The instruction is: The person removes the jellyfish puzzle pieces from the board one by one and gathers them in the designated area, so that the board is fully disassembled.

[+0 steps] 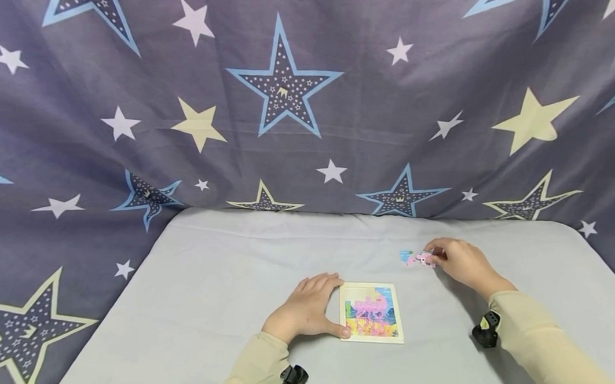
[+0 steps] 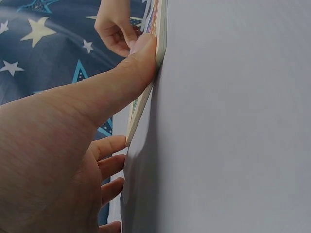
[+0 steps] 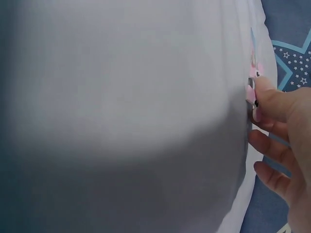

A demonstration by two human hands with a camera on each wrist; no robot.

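Observation:
A square jigsaw puzzle tray [image 1: 397, 331] with a pale rim lies on the light cloth, with colourful pieces forming a pink picture inside it. Part of its upper left shows bare backing. My left hand [image 1: 306, 308] holds the tray by its left side, thumb on the lower left corner and fingertips at the upper left one. Farther back to the right, my right hand [image 1: 460, 261] pinches a pink puzzle piece [image 3: 250, 94] between thumb and fingers. Beside that piece lie blue and pink puzzle pieces [image 1: 405, 256]; where one ends and another begins is hard to tell.
Pale cloth [image 1: 202, 302] covers the flat surface, slightly creased at the back. A dark curtain with stars [image 1: 299, 157] hangs behind its far edge and along the left. Each wrist wears a small black device [image 1: 295, 378].

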